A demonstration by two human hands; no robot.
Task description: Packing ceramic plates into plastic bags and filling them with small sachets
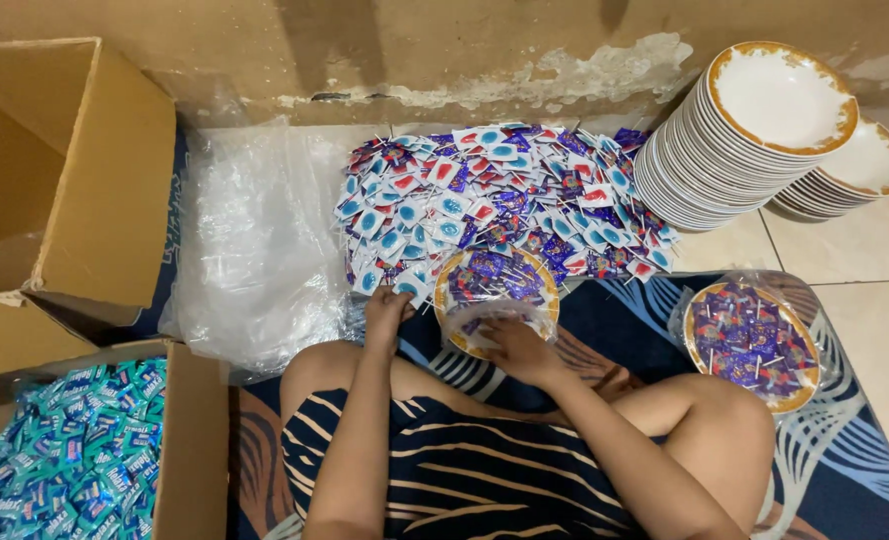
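Left hand [385,305] fingers curled into the blue-and-red sachet pile [495,195]; right hand [518,345] spread flat over the plastic-wrapped plate [497,298] of purple packets

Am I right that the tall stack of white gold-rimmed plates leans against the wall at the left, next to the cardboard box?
Not quite. The head view shows the stack of white gold-rimmed plates leaning against the wall at the right, across the pile of small sachets from the cardboard box.

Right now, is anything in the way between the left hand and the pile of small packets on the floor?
Nothing visible. The left hand already rests at the near edge of the packet pile, beside the filled plate that the right hand touches.
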